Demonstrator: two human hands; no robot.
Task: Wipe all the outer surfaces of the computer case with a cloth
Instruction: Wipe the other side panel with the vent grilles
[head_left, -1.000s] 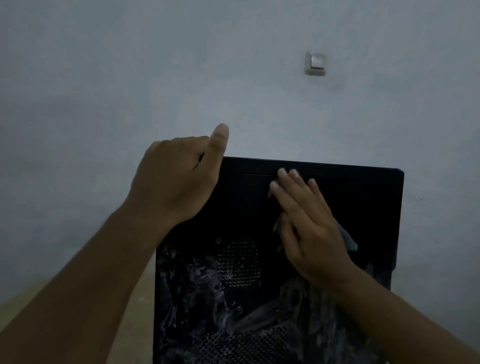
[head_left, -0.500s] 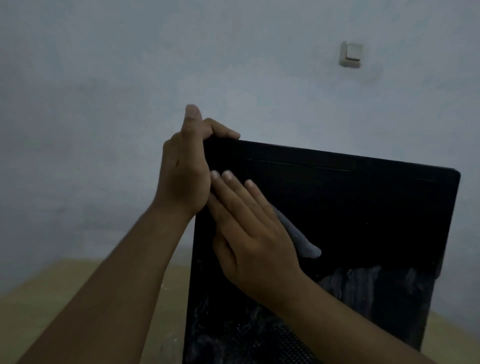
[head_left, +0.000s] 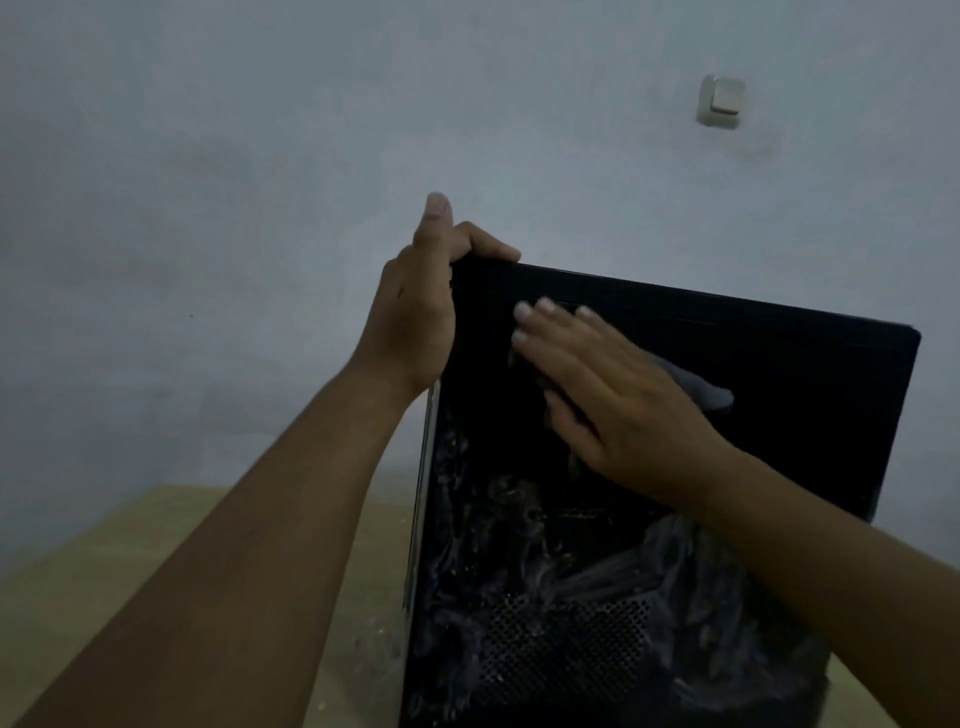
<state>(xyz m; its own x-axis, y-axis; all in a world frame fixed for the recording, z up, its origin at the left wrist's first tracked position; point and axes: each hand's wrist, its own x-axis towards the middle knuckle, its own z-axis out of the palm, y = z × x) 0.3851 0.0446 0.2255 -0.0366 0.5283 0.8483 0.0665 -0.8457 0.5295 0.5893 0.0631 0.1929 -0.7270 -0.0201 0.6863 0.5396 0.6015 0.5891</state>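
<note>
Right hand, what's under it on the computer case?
A grey cloth, pressed flat against the computer case side panel by the right hand. Only one end shows beyond the hand; the rest is covered by palm and fingers.

Background: plain pale grey-blue wall (head_left: 249, 197), dimly lit, fills the upper and left of the view. One light switch (head_left: 722, 101) is mounted on it at upper right: pale square plate, single rocker, faint smudging on the wall just below. Lower left: light wooden desk (head_left: 130, 561); a strip of it also shows at lower right. Small pale specks of debris (head_left: 374, 636) lie scattered on it.
</note>
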